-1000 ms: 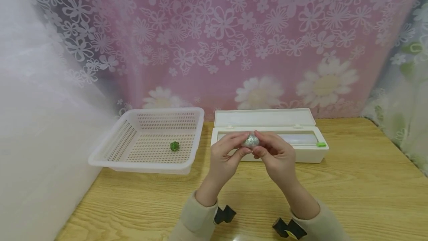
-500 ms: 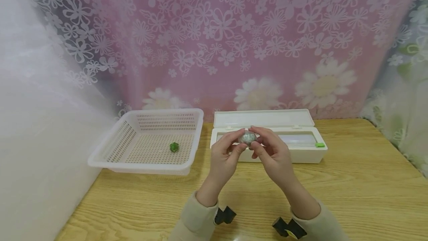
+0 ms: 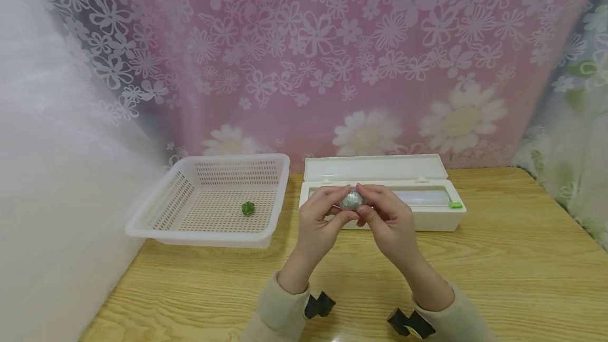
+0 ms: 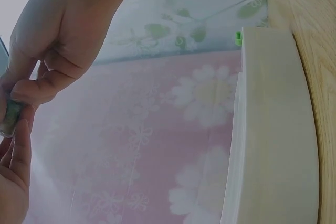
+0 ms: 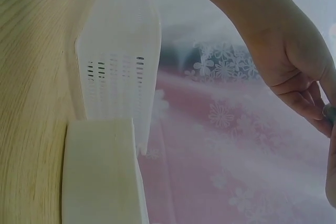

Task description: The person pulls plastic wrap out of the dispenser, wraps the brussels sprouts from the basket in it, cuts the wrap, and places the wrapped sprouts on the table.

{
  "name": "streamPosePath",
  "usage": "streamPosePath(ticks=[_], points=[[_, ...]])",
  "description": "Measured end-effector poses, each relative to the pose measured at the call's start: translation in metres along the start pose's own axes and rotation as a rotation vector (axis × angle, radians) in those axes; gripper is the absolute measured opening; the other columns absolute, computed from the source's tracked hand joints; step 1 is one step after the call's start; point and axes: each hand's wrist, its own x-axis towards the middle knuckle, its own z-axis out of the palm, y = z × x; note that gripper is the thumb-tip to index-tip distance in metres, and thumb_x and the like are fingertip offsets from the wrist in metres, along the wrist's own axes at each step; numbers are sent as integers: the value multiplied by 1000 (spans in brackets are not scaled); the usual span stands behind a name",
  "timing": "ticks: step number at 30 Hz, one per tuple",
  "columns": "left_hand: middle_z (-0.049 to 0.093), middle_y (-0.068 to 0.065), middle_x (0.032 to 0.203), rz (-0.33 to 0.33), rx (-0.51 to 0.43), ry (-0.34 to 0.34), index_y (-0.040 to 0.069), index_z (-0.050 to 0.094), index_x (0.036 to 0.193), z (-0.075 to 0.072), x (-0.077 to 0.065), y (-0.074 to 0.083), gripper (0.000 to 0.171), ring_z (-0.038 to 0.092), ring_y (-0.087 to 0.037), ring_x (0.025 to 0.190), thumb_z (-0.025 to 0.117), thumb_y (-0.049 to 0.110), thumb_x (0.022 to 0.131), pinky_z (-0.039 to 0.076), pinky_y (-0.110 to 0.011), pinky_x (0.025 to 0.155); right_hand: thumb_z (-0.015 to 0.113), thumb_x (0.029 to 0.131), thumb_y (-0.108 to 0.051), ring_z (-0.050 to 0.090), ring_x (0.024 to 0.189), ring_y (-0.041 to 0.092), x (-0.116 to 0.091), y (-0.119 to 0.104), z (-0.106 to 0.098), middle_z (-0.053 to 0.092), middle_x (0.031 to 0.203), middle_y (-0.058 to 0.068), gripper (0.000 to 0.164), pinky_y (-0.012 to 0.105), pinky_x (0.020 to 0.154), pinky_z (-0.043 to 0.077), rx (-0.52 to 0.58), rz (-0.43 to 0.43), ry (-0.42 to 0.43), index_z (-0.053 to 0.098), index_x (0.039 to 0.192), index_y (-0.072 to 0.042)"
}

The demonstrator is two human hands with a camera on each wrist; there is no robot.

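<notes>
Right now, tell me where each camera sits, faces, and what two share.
Head-worn: looks forward and down at basket, box, silvery ball; left grip, right grip, sleeves show.
Worn on left wrist: faces box and backdrop sideways; both grips show.
Worn on right wrist: faces box, basket, backdrop sideways; both grips, one sleeve show.
Wrist views share box and backdrop.

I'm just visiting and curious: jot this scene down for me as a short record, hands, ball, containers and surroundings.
Ball: shiny, silvery, raised above the table
Left hand: pinches the ball's left side
Right hand: pinches its right side
Box: white, lid open, pale roll inside, green tab near its right end
Basket: white, left of the box, one small green item inside
Backdrop: pink, flower-printed
</notes>
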Motion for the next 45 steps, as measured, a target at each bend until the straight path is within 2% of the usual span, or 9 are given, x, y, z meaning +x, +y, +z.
streamPosePath(ticks=[5, 9, 13, 20, 25, 32, 35, 39, 45], points=[[56, -21, 94, 2, -10, -5, -12, 58, 105, 2, 0, 2, 40, 59, -23, 73, 57, 20, 81, 51, -24, 57, 57, 81, -12, 55, 62, 8, 0, -1, 2, 58, 101, 7, 33, 15, 52, 47, 78, -3, 67, 59, 108, 9], [54, -22, 95, -36, -51, -6, -13, 55, 106, 3, -1, 2, 40, 59, -24, 75, 56, 19, 81, 52, -28, 58, 56, 82, -11, 54, 63, 9, 0, 0, 2, 57, 101, 7, 32, 16, 53, 47, 96, 2, 68, 59, 108, 8], [53, -25, 92, -133, -146, 2, -16, 49, 108, 3, -2, 3, 45, 58, -27, 71, 54, 21, 83, 51, -29, 54, 53, 88, -10, 50, 65, 10, 2, 1, -1, 54, 103, 8, 30, 17, 53, 44, 62, -9, 16, 57, 112, 7], [50, -33, 93, -318, -319, -18, -17, 42, 113, 1, -3, 5, 55, 56, -10, 76, 51, 32, 88, 52, -32, 57, 53, 88, -9, 49, 80, 11, 4, 2, -5, 52, 105, 9, 28, 15, 61, 44, -4, 17, -36, 58, 111, 6], [49, -34, 100, -432, -421, -17, -17, 45, 113, -1, -2, 6, 55, 58, -9, 80, 56, 30, 87, 52, -28, 61, 55, 86, -9, 47, 82, 13, 4, 2, -5, 52, 108, 9, 26, 16, 57, 41, 15, 33, -65, 58, 108, 6], [51, -33, 102, -397, -428, -67, -18, 47, 110, -2, -2, 8, 35, 56, -7, 79, 53, 9, 89, 50, -25, 63, 57, 84, 0, 50, 85, 15, 4, 2, -4, 49, 104, 12, 21, 18, 53, 43, 319, 48, -86, 59, 104, 5], [50, -35, 103, -372, -425, -82, -19, 47, 109, -2, -2, 7, 35, 55, -6, 79, 52, 10, 90, 49, -24, 63, 57, 84, 0, 48, 79, 14, 4, 3, -4, 49, 102, 12, 20, 19, 48, 39, 348, 37, -85, 60, 103, 4], [51, -33, 97, -398, -379, -63, -16, 48, 110, -1, -3, 5, 44, 54, -9, 74, 52, 23, 90, 50, -25, 60, 57, 85, -4, 46, 78, 13, 4, 5, -4, 49, 103, 11, 24, 18, 50, 40, 255, 34, -84, 59, 107, 6], [55, -26, 94, -500, -294, -9, -9, 50, 111, 2, -2, 6, 58, 52, -10, 69, 51, 42, 84, 48, -23, 56, 62, 81, -18, 50, 85, 13, 3, 5, -3, 51, 107, 11, 44, 17, 62, 45, -25, 40, -73, 53, 111, 12]])
